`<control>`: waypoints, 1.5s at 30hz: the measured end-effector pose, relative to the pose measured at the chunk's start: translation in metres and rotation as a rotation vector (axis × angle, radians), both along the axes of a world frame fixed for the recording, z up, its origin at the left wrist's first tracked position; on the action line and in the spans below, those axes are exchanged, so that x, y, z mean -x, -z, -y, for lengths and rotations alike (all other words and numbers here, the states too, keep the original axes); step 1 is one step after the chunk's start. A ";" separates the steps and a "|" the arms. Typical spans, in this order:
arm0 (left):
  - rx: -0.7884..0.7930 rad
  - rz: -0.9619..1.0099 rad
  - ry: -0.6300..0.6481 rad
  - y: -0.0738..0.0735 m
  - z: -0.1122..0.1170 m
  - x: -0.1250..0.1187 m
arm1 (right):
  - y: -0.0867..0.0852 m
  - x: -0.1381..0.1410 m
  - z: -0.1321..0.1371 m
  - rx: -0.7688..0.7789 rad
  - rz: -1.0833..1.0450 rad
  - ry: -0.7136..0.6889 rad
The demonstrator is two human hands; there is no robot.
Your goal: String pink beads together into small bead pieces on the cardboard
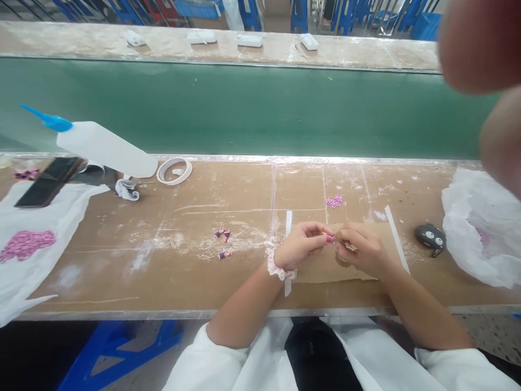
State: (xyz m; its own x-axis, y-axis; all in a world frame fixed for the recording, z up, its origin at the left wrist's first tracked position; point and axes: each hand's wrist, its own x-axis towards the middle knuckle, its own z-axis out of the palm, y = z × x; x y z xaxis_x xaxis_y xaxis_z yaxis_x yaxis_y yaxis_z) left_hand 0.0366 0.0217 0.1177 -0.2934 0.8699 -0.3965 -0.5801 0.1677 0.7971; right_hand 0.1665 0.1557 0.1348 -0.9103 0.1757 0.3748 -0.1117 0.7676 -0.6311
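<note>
My left hand (pixel 300 244) and my right hand (pixel 363 248) meet over a piece of brown cardboard (pixel 321 266) on the bench. Both are pinched together on a tiny pink piece (pixel 329 238) held between their fingertips. A pink-and-white scrunchie (pixel 279 270) sits on my left wrist. Several small purple and pink pieces (pixel 223 234) lie to the left of my hands. A small heap of pink beads (pixel 334 201) lies just beyond them. A white strip (pixel 396 245) lies to the right of my right hand.
A white glue bottle with a blue tip (pixel 101 145) lies at far left by a tape ring (pixel 175 170) and a black phone (pixel 49 181). White sheet with pink beads (pixel 26 243) at left; white bag (pixel 480 233) and black round object (pixel 430 237) at right. Green conveyor belt (pixel 244 108) behind.
</note>
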 end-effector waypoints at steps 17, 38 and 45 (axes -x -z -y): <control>-0.202 0.066 -0.007 0.001 0.001 -0.004 | 0.006 -0.003 0.000 -0.084 -0.243 -0.034; -0.228 0.274 -0.238 -0.001 -0.003 0.004 | -0.007 0.004 -0.002 -0.197 -0.272 -0.024; -0.230 0.265 -0.223 0.000 -0.003 0.003 | -0.003 0.005 -0.002 -0.211 -0.252 -0.024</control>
